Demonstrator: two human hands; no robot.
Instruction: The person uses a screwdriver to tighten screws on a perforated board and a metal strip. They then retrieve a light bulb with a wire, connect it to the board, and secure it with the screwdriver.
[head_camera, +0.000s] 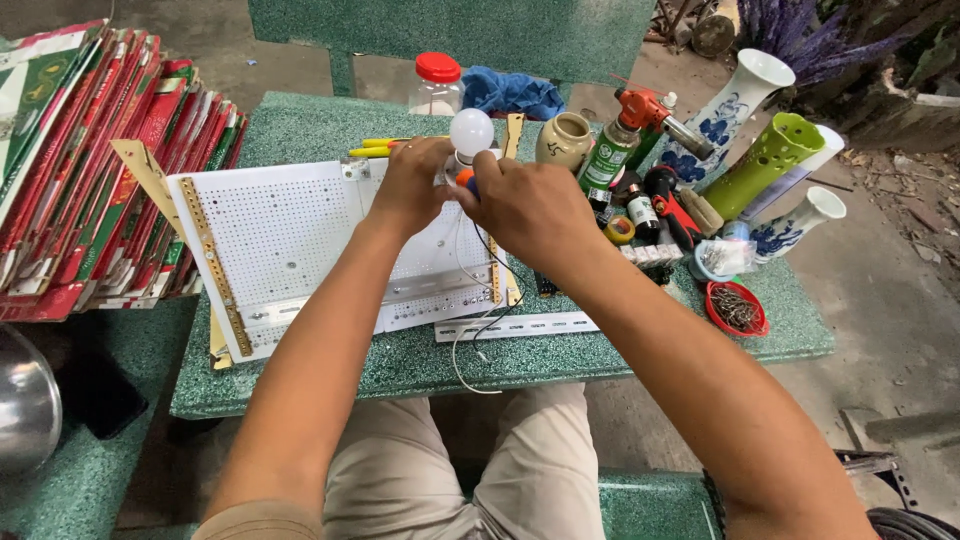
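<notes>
My left hand (410, 187) grips the base of a white round light bulb (471, 131) held upright over the green stone table (330, 130). My right hand (528, 207) closes on a small orange-and-blue tool (466, 180) pressed against the bulb's base. Thin white and black wires (478, 320) hang from the bulb down past the table's front edge. Under both hands lies a white perforated board (290, 235) with wooden strips along its sides.
A stack of red flat cartons (90, 150) stands at left. Behind and right are a red-lidded jar (437, 84), a blue cloth (512, 94), a small clay pot (564, 140), a gas torch (630, 125), vases (735, 110), tape rolls and a red dish of metal bits (737, 309). A metal bowl (25, 405) sits lower left.
</notes>
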